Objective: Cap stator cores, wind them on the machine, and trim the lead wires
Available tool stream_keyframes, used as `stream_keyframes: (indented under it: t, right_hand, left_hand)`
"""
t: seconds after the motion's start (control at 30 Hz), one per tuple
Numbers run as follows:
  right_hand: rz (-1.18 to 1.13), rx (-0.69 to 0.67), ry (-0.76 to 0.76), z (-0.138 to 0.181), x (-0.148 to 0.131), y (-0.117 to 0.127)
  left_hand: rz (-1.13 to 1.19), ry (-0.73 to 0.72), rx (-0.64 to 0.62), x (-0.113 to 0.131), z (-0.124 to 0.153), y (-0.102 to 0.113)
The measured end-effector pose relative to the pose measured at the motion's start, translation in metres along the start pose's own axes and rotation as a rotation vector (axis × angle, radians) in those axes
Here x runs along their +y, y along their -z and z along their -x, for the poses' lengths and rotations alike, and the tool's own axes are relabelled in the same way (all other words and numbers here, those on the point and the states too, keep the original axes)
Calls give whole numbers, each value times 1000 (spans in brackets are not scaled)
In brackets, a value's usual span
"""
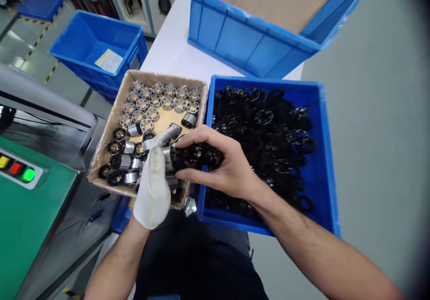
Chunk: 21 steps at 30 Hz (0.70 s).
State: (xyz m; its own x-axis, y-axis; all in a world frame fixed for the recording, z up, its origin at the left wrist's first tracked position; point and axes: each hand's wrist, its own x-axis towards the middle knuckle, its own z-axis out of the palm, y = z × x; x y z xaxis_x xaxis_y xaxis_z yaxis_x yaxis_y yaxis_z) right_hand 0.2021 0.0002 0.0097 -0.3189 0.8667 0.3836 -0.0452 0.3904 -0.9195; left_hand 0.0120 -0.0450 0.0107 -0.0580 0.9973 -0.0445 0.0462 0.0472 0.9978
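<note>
My left hand [155, 181], in a white glove, is closed around a silver metal cylinder part [167, 156] over the near edge of a cardboard box [110, 130]. My bare right hand [221, 161] grips a stack of black plastic rings [195, 156] and presses them against that metal part. The box holds several silver cylinders, some standing in rows at the back [161, 96], some fitted with black rings at the front left [121, 161]. A blue bin [324, 156] to the right is full of loose black plastic rings [268, 130].
A large blue crate [255, 45] lined with cardboard stands behind on the white table [171, 49]. A further blue crate [97, 53] sits on the floor at left. A green machine panel with yellow, red and green buttons [16, 169] is at the near left.
</note>
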Motion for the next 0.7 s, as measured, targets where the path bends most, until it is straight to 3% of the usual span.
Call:
stream_keyframes:
  t: [0.23,0.4,0.53,0.7]
  right_hand:
    - [0,29,-18,6,3,-3]
    - [1,53,38,6,8,-6]
    - [-3,63,85,4,12,-4]
    - [-21,45,30,5,12,-3]
  left_hand:
    - [-7,26,-11,10,-4,-5]
    - [-4,23,-57,9,-5,-3]
    - [-79,-8,-24,6,-5,0]
    - [-50,17,-32,6,-2,0]
